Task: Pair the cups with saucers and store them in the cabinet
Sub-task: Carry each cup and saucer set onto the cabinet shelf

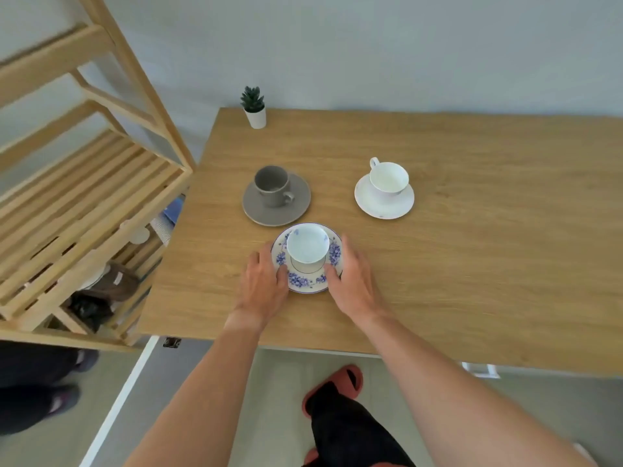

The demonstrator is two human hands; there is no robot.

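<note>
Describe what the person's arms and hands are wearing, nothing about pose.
Both forearms are bare, with no sleeves in view. The left hand and right hand wear no gloves, and no rings, watch or bracelet show.

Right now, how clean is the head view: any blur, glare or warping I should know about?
Head view: soft, even light, no glare on the blue-floral saucer held by the left hand and right hand; the wooden slatted shelf at left is smeared and bowed by the wide lens; cups stay fairly sharp.
</note>
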